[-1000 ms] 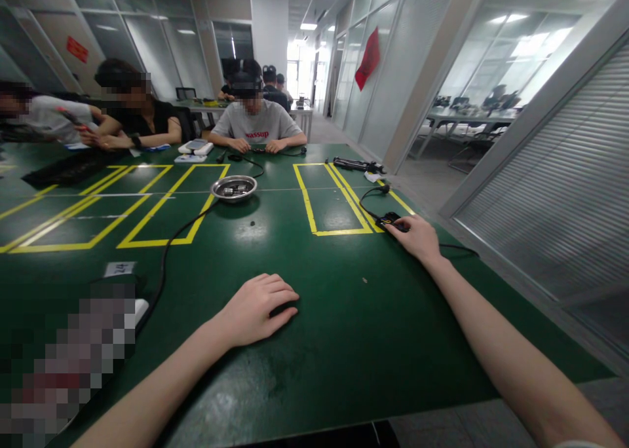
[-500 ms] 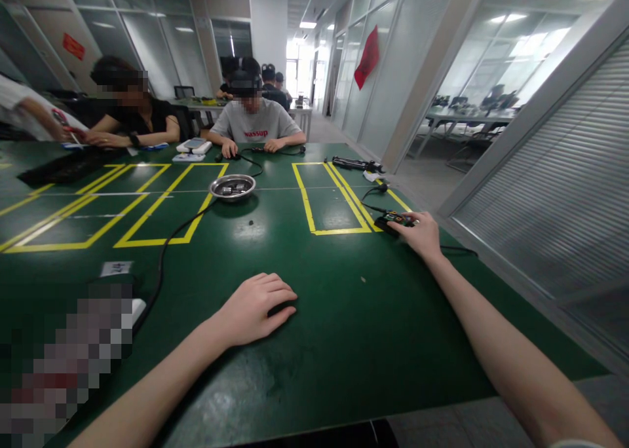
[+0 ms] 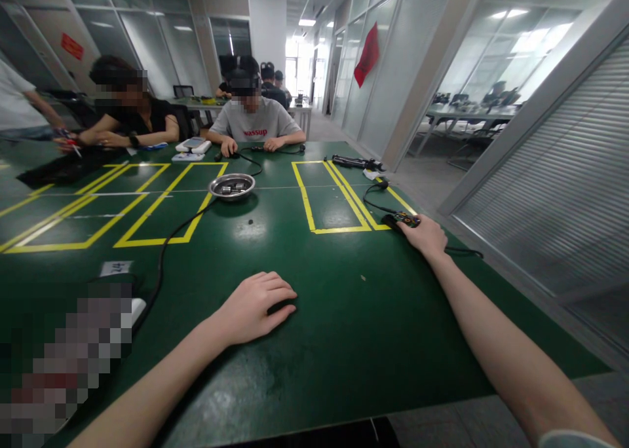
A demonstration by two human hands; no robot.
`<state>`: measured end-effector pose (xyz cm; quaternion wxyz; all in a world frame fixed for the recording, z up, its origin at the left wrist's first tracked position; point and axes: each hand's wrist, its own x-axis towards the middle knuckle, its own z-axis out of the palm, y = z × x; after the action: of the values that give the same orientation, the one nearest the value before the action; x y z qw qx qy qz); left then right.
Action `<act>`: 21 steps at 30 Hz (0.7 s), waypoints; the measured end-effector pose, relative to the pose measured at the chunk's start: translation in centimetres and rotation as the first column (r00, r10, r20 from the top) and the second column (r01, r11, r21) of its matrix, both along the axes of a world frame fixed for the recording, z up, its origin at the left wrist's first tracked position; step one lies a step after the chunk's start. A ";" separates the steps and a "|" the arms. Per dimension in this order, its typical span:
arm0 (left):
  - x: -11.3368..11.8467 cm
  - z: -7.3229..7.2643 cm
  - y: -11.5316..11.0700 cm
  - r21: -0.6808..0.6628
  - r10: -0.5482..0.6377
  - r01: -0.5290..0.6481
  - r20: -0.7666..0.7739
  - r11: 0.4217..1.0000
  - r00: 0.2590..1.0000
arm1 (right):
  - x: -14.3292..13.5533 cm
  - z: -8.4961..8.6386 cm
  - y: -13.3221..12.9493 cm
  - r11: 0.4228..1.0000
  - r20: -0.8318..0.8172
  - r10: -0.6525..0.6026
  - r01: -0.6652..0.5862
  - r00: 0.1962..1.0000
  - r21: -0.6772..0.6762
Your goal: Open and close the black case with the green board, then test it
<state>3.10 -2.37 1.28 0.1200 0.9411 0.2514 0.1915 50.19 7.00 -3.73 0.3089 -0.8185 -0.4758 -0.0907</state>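
My left hand (image 3: 260,307) rests palm down on the green tabletop (image 3: 339,343), its thumb apart from the fingers, holding nothing. Toward the right edge of the table, my right hand (image 3: 427,236) grips a small black device with a circuit-like top (image 3: 407,219). My fingers cover part of it, so its exact kind is unclear. A black cable (image 3: 371,204) runs from the device's far side to a plug (image 3: 381,183). More cable shows behind my right wrist.
A metal bowl (image 3: 248,193) with small metal parts stands mid-table among yellow tape outlines (image 3: 152,242). A folded black tripod-like object (image 3: 356,164) lies at the far right. A blurred-out object (image 3: 73,363) is at near left. People (image 3: 255,120) sit across the table.
My right hand has shifted slightly right, and the black device has moved with it. The cable and plug moved a little too. My left hand has stayed put.
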 end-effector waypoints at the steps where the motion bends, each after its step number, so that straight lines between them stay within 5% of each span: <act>1: 0.0 0.0 0.0 -0.001 -0.001 0.001 -0.002 1.000 1.000 | 0.0 0.2 -0.1 0.999 0.004 0.025 -0.025 1.000 -0.021; 6: 0.2 -0.1 0.1 0.011 -0.001 0.001 -0.013 1.000 1.000 | -2.6 1.3 -0.7 0.953 -0.024 0.246 -0.246 0.969 -0.174; 10: 0.2 -0.2 0.2 0.025 0.002 -0.002 -0.015 1.000 1.000 | -7.4 1.9 -1.9 0.836 -0.064 0.513 -0.515 0.856 -0.188; 13: 0.1 -0.2 0.2 0.043 0.013 -0.013 0.000 0.999 1.000 | -11.8 2.4 -3.6 0.630 -0.085 0.761 -0.764 0.643 -0.142; 18: 0.4 0.1 -0.2 0.086 0.071 -0.076 0.062 0.993 0.996 | -19.4 3.0 -8.2 0.171 -0.171 0.968 -0.983 0.181 -0.073; 19: 0.5 0.1 -0.4 0.089 0.077 -0.082 0.062 0.993 0.995 | -20.6 2.9 -9.2 0.114 -0.178 0.976 -0.991 0.124 -0.065; 21: 0.7 0.1 -0.6 0.085 0.067 -0.071 0.049 0.994 0.997 | -22.6 2.7 -10.7 0.087 -0.175 0.980 -0.995 0.096 -0.057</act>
<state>3.79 -2.98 1.33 0.0783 0.9316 0.2723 0.2277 27.61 -3.71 -1.03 0.2440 -0.3124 -0.8923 0.2161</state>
